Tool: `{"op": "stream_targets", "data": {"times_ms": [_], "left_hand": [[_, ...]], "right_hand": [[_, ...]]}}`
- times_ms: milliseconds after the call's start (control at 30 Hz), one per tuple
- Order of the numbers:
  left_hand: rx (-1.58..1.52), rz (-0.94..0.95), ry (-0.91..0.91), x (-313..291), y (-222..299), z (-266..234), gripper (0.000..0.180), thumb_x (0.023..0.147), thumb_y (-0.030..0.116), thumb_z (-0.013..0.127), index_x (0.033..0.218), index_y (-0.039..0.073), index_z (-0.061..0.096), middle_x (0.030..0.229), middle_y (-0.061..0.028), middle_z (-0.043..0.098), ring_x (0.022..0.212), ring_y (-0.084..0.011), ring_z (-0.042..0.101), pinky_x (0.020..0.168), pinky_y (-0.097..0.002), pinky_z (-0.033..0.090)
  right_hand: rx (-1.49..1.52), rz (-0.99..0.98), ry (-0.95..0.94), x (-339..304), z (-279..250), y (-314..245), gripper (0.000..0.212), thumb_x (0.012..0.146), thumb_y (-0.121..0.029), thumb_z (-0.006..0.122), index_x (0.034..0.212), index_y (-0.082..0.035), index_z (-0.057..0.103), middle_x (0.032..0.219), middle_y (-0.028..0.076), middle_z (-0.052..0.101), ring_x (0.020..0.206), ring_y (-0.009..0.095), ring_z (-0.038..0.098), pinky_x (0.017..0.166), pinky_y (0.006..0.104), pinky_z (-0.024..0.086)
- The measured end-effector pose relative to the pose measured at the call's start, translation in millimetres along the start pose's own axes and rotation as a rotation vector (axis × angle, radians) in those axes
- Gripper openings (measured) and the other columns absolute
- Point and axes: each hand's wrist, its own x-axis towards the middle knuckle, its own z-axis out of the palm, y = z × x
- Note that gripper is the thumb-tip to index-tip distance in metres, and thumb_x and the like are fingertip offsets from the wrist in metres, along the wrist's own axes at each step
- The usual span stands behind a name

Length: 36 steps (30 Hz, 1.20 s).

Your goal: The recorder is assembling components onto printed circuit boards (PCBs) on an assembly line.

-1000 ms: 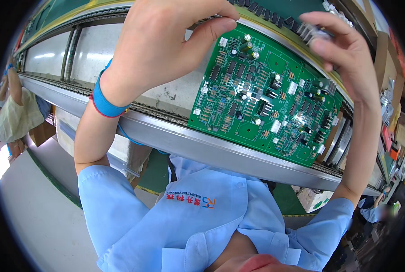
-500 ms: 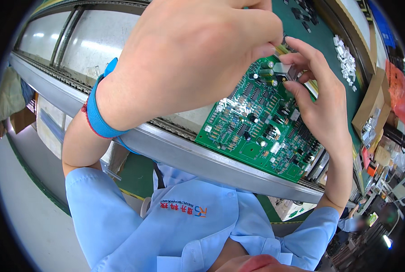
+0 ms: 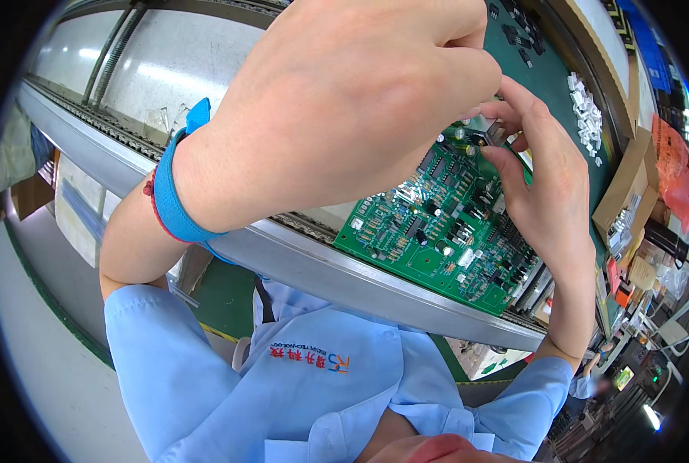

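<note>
A green circuit board [image 3: 406,266], filled with small parts such as capacitors and chips, lies on the rails of a metal conveyor. My right hand [image 3: 549,177] reaches its far edge, where thumb and fingers close round a small boxy grey component [image 3: 493,133]. Whether that component is seated in the board I cannot tell. Over the board's far left part hangs my left hand [image 3: 360,100], its fingers curled and pressed together right beside the component. The back of this hand hides its fingertips and anything in them. A blue wrist strap [image 3: 176,193] circles the left wrist.
The conveyor's metal front rail [image 3: 306,258] runs between my body and the board. Beyond, on a green surface, lie white connectors [image 3: 584,116] and black parts [image 3: 522,35]. A cardboard box [image 3: 626,181] stands at the right. Another person [image 3: 587,382] is far off at lower right.
My left hand has moved slightly right and nearer, closer to my right hand, and covers more of the board's far part. My right hand keeps its hold on the grey component.
</note>
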Motion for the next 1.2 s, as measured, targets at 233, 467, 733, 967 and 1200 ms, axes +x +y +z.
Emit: {"op": "stream_targets", "data": {"times_ms": [233, 467, 733, 967, 1200], "left_hand": [[0.041, -0.051, -0.068, 5, 5, -2, 0.016, 0.075, 0.006, 0.076, 0.089, 0.008, 0.069, 0.088, -0.0028, 0.059, 0.076, -0.0191, 0.056, 0.075, -0.0321, 0.037], [0.087, -0.094, -0.132, 10, 20, -11, 0.017, 0.074, 0.005, 0.076, 0.089, 0.008, 0.069, 0.088, -0.0029, 0.059, 0.076, -0.0192, 0.056, 0.075, -0.0323, 0.038], [0.137, -0.150, -0.204, 15, 23, -14, 0.018, 0.073, 0.005, 0.076, 0.088, 0.008, 0.068, 0.089, -0.0030, 0.059, 0.076, -0.0193, 0.057, 0.076, -0.0325, 0.038], [0.197, -0.189, -0.264, 24, 30, -17, 0.019, 0.072, 0.004, 0.076, 0.088, 0.008, 0.068, 0.090, -0.0030, 0.060, 0.077, -0.0194, 0.057, 0.077, -0.0327, 0.039], [0.230, -0.244, -0.325, 25, 37, -21, 0.020, 0.071, 0.004, 0.076, 0.088, 0.008, 0.068, 0.091, -0.0031, 0.060, 0.077, -0.0195, 0.057, 0.077, -0.0328, 0.040]], "right_hand": [[-0.021, -0.013, -0.020, 1, -3, 0, 0.071, 0.070, 0.013, 0.071, 0.135, -0.009, 0.054, 0.103, 0.008, 0.069, 0.089, 0.025, 0.065, 0.074, 0.0352, 0.054], [-0.006, -0.021, -0.007, 2, -2, -2, 0.071, 0.068, 0.014, 0.070, 0.134, -0.010, 0.055, 0.101, 0.008, 0.068, 0.090, 0.028, 0.066, 0.074, 0.0383, 0.054], [-0.108, -0.106, -0.013, 3, -2, -6, 0.069, 0.068, 0.015, 0.068, 0.132, -0.006, 0.055, 0.094, 0.011, 0.065, 0.082, 0.028, 0.063, 0.069, 0.0382, 0.052], [-0.098, -0.096, -0.011, 3, -2, -5, 0.070, 0.067, 0.015, 0.069, 0.132, -0.006, 0.055, 0.096, 0.011, 0.065, 0.080, 0.029, 0.062, 0.069, 0.0384, 0.051], [-0.062, -0.080, -0.005, 5, -4, -6, 0.069, 0.067, 0.015, 0.069, 0.132, -0.004, 0.055, 0.100, 0.010, 0.066, 0.080, 0.028, 0.063, 0.069, 0.0383, 0.051]]}}
